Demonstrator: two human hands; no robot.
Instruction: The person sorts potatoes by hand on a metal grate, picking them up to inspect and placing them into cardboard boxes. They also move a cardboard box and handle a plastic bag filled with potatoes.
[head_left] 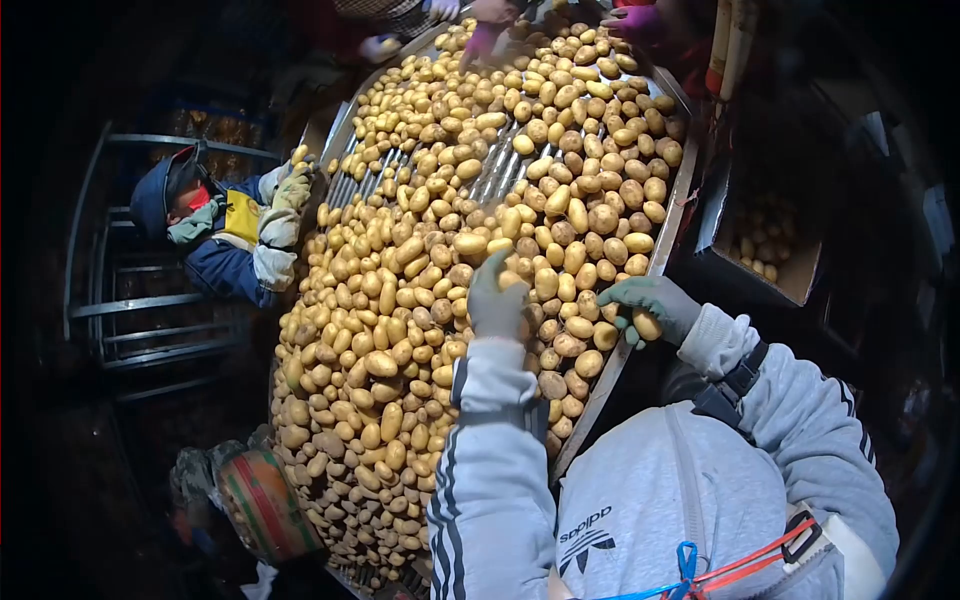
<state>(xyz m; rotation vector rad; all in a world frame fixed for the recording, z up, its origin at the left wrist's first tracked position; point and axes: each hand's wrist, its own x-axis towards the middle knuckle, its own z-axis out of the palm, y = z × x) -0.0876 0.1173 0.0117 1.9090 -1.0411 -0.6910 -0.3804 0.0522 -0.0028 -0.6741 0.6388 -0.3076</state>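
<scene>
Potatoes (385, 290) in a thick layer cover a wide sorting table with metal rollers (497, 165). My left hand (497, 305), in a grey-green glove, is over the middle of the pile. Its forefinger and thumb curve around a small potato (511, 279); the other fingers are mostly hidden. At the table's right edge, my gloved right hand (655, 305) grips a potato (646, 323) under its fingers. Other potatoes lie close beside both hands.
A metal side rail (640, 285) borders the table on the right. Beyond it stands a cardboard box (797, 285) holding potatoes. One co-worker (235, 225) works at the left, and others' gloved hands (483, 42) reach in from the far end. A patterned carton or sack (268, 505) is at lower left.
</scene>
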